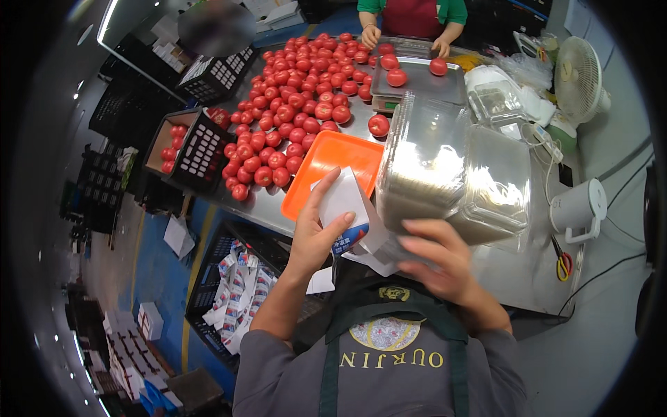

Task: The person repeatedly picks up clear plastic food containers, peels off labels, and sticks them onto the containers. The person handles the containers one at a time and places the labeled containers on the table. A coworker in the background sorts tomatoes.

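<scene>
My left hand (316, 236) grips a white paper sleeve (340, 196), thumb in front and index finger along its side. A blue printed patch with a bit of red shows at the sleeve's lower edge. More white paper hangs beside it, partly hidden, and I cannot tell whether it is the same piece. My right hand (439, 260) is blurred by motion, just right of the paper and in front of a stack of clear plastic containers (424, 156). Beyond the sleeve, an orange tray (316, 167) lies on the metal table.
Loose tomatoes (299, 97) cover the table's far left. Across it, a person in a maroon apron (411, 17) works at a scale (417, 80). A black crate (233, 299) of printed sleeves stands lower left. To the right are a fan (578, 80), white jug (578, 208) and scissors (563, 264).
</scene>
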Available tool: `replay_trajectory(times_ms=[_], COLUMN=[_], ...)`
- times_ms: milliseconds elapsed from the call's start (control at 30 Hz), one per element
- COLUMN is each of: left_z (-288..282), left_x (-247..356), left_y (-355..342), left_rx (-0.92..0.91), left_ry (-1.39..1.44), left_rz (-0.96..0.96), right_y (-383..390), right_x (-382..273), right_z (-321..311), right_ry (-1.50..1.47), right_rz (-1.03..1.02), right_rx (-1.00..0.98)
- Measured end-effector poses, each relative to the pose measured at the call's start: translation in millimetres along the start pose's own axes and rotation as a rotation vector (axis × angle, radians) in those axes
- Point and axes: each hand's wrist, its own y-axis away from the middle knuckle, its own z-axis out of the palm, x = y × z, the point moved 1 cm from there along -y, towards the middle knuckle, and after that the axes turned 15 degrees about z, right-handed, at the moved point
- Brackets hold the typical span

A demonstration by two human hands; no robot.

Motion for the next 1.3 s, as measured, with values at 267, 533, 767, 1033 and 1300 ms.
replay_trajectory(times_ms=[267, 533, 767, 1033, 1300], left_z=[-30.7, -51.7, -53.9, -40.2, -22.8], left_x=[4.9, -3.5, 0.8, -1.1, -1.7], left_y=[-2.0, -5.1, -7.7, -10.5, -14.3], left_rx=[-0.11, -0.078, -0.102, -0.076, -0.009], left_ry=[0.113, 0.213, 0.265, 0.297, 0.164], left_rz=[-0.001, -0.052, -0.064, -0.087, -0.013], right_y=[-18.4, -27.7, -30.7, -23.3, -3.9], right_x=[19.8, 15.2, 5.0, 12.0, -7.6], right_z=[94.0, 107.1, 106.1, 95.0, 65.5], right_ry=[-0.648, -0.41, -0.413, -0.257, 0.099], right_rz=[0.53, 0.308, 0.433, 0.139, -0.466], right_rx=[-0.026, 0.02, 0.044, 0.102, 0.045])
